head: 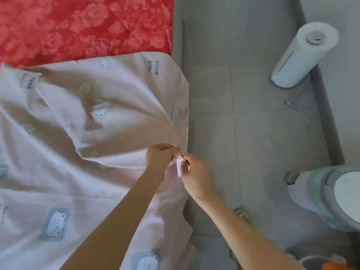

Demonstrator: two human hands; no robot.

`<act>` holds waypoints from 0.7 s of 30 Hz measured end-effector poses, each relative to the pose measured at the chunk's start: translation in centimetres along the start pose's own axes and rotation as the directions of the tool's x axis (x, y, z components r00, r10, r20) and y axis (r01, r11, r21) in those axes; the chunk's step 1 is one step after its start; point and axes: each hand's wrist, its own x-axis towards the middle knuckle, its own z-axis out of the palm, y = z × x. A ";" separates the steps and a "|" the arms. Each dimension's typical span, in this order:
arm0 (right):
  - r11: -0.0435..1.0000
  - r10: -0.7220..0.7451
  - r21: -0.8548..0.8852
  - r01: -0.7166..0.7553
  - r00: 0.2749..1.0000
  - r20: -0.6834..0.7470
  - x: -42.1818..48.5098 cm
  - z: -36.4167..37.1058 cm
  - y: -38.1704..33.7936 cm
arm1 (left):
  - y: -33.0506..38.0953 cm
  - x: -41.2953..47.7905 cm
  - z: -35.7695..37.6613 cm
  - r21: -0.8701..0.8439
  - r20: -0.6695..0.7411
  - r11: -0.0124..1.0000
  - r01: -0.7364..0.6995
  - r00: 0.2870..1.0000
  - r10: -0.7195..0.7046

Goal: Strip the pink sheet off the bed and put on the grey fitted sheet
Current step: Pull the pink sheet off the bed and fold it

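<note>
The pale pink sheet point(81, 137) with bear prints lies rumpled and partly folded back over the bed, baring a red floral mattress cover point(83, 26) at the far end. At the bed's right edge my left hand point(158, 157) grips a gathered bunch of the pink sheet. Right beside it, my right hand point(194, 172) pinches a small white tag or strip point(178, 166) at the sheet's edge. No grey fitted sheet is in view.
Grey tiled floor point(243, 94) runs along the bed's right side. A tall white cylindrical appliance point(300, 55) stands by the wall with a thin cord point(288, 121) trailing on the floor. A white and green bin-like object point(331, 197) sits at right. A slipper point(241, 215) shows below my right arm.
</note>
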 end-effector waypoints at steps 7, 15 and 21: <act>0.977 -0.074 -0.179 0.116 0.971 0.227 9.0 -10.2 1.2 | 5.8 1.7 3.7 0.131 -0.031 0.991 -0.016 0.999 0.020; 0.957 -0.023 -0.245 0.157 0.879 0.476 18.2 -11.3 1.1 | 7.8 8.1 -0.6 0.352 -0.102 0.935 -0.052 0.990 0.094; 0.984 0.177 -0.030 -0.178 0.923 0.342 28.1 -9.2 -0.1 | 13.5 17.8 -3.8 0.553 -0.250 0.817 -0.164 0.903 0.350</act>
